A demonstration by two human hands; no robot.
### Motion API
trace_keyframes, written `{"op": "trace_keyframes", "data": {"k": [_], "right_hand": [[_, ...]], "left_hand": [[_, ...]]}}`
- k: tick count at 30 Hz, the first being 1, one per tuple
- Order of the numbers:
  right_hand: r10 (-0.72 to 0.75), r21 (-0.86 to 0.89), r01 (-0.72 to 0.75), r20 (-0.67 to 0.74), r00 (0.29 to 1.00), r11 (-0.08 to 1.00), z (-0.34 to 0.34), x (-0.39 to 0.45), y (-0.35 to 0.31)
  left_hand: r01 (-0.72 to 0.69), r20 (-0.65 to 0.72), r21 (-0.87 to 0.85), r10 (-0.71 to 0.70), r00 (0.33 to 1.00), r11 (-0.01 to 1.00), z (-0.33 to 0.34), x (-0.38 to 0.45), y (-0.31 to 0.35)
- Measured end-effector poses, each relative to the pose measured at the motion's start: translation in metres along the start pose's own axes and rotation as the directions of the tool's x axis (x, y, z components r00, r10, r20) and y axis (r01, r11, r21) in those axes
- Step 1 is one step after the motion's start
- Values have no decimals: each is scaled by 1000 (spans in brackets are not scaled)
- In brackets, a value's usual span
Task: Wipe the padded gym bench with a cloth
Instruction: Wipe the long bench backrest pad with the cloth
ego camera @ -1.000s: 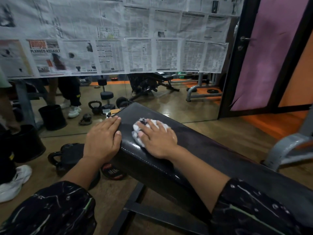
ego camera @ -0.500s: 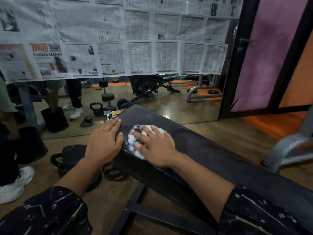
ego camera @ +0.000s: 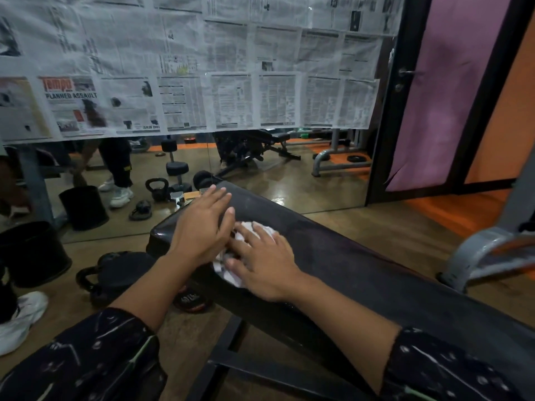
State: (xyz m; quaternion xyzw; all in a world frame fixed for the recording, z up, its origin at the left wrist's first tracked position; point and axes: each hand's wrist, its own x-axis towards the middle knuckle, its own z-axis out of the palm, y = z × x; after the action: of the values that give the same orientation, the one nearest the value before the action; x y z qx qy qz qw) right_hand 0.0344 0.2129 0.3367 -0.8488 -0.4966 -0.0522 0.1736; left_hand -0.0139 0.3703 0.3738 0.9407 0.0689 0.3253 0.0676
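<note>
The black padded gym bench [ego camera: 362, 264] runs from the lower right up to its far end at the centre. A crumpled white cloth [ego camera: 262, 230] lies on the pad near that end. My right hand [ego camera: 263, 263] presses flat on the cloth, fingers spread, covering most of it. My left hand [ego camera: 202, 227] rests flat on the pad right beside it, fingers apart and pointing up toward the bench's end, its thumb touching the cloth's edge.
A black kettlebell [ego camera: 115, 273] and a weight plate [ego camera: 192, 302] sit on the floor left of the bench. A mirror wall [ego camera: 275, 175], its upper part covered with newspaper, stands just beyond the bench end. A grey metal frame [ego camera: 486, 256] is at right. A white shoe [ego camera: 20, 316] is at far left.
My left hand slid from the bench's left edge up onto the pad beside the cloth. My right hand with the cloth shifted slightly toward me along the pad.
</note>
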Motion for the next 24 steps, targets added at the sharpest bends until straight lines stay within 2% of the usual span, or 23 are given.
{"op": "trace_keyframes", "data": {"k": [2,3,6,8,10,12,14,16,18,21,24], "right_hand": [[-110,0,110,3,994,994,-2,-22,20],[-106,31,105,10,994,994,-3,-29,33],[107,70,-106,-16,994,992,-3,-30,66],[279,47,-279,10,960,959,-3,-14,67],[357,23,-358,38,933,933,-1,0,54],[313,18,-314,16,949,949,0,-2,36],[201,19,-201,-19,979,979,2,-22,27],[85,-5,-85,-34,996,996,2,-47,31],[43,9,-42,-8,999,999,-1,-63,46],[183,53,-183,11,983,982,-4,-53,71],[348,26,-349,22,937,937,-2,-23,64]], "left_hand": [[-13,19,-24,14,1000,1000,9,-2,4],[-31,30,-19,32,999,999,12,-6,6],[-57,44,18,56,997,998,15,-12,5],[-69,66,55,65,996,996,15,-14,5],[-112,111,99,100,989,989,16,-17,6],[-143,136,133,125,983,981,17,-21,6],[-150,140,145,130,982,978,17,-23,5],[-147,134,155,127,983,977,17,-24,5],[-147,132,160,126,983,976,17,-24,6],[-136,113,155,120,986,978,17,-25,7],[-136,113,159,119,986,978,17,-24,8]]}}
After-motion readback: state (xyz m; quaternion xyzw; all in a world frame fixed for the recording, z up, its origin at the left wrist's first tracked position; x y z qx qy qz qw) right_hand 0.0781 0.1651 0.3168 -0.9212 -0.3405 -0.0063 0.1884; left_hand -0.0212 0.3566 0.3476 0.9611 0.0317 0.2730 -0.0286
